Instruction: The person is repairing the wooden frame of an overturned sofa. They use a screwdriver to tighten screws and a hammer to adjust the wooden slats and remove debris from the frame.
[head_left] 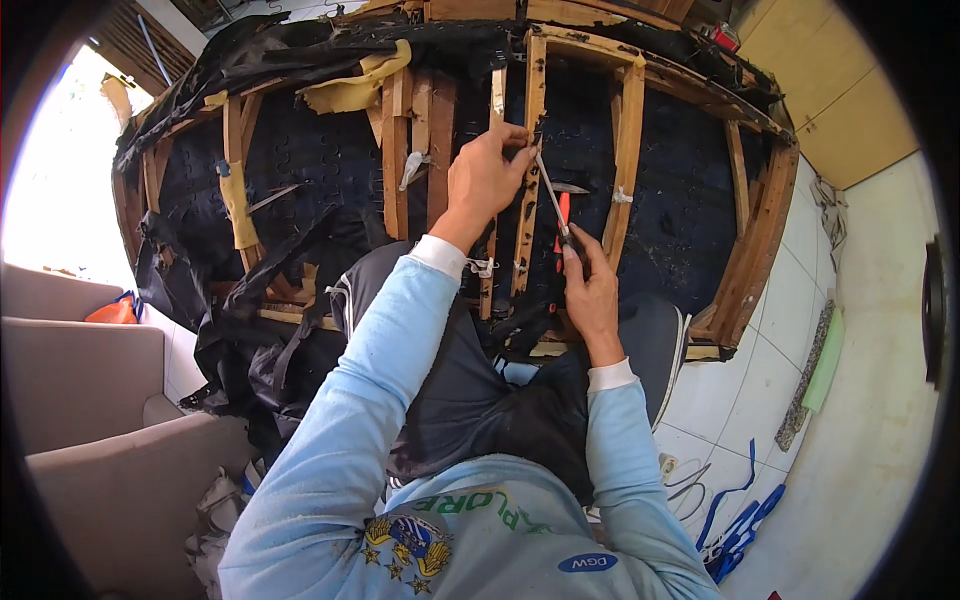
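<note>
My right hand [592, 285] is wrapped round the dark handle of a screwdriver-like tool [550, 190]. Its thin metal shaft slants up and left to a wooden slat [530, 205] dotted with black fabric scraps. At the shaft's tip my left hand [487, 178] is closed in a pinch against the slat; what its fingers hold is too small to make out. A hammer [563, 215] with a red-orange handle lies just behind the tool, its metal head uppermost. Both hands are over the bare wooden frame of an overturned sofa [765, 235].
Torn black fabric [225, 300] hangs over the frame's left side, with yellow cloth [365, 80] near the top. Grey-brown seat pieces [90, 380] stand at the left. On the tiled floor to the right lie blue straps [745, 525] and a green strip [825, 360] by the wall.
</note>
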